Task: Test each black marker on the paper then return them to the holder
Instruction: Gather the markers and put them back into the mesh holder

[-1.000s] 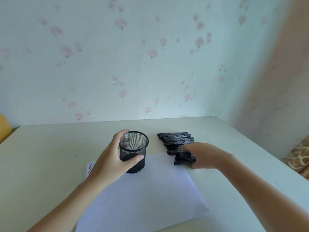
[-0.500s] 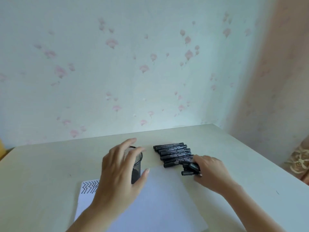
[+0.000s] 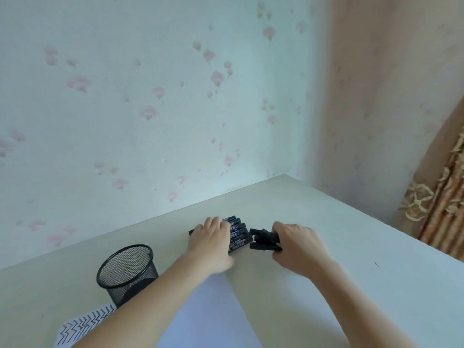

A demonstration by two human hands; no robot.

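The chief risk, as I judge it, is scatter: the black markers [image 3: 237, 234] lie side by side in a loose row on the counter [image 3: 351, 247], and round barrels roll, so a sweep of either hand could send some off toward the far edge or out of the row; a second risk is a dropped bundle, since the right hand [image 3: 298, 243] grips several markers [image 3: 263, 241] at once, fingers curled round them, and a clutch of that sort may let one slip when lifted; a third is the holder [image 3: 126, 270], a light mesh cup standing upright and well apart to the left with no hand on it, which might tip if markers are pushed in carelessly. The left hand [image 3: 211, 241] rests palm down on the left part of the row, fingers laid over the barrels and somewhat bent; whether it grips any or merely presses on them I cannot tell. Both forearms reach forward from the bottom of the view and converge on the markers, wrists low and near the counter. The paper [image 3: 208, 310] lies near the person, partly under the left forearm, with zigzag test strokes at its left corner beside the holder.
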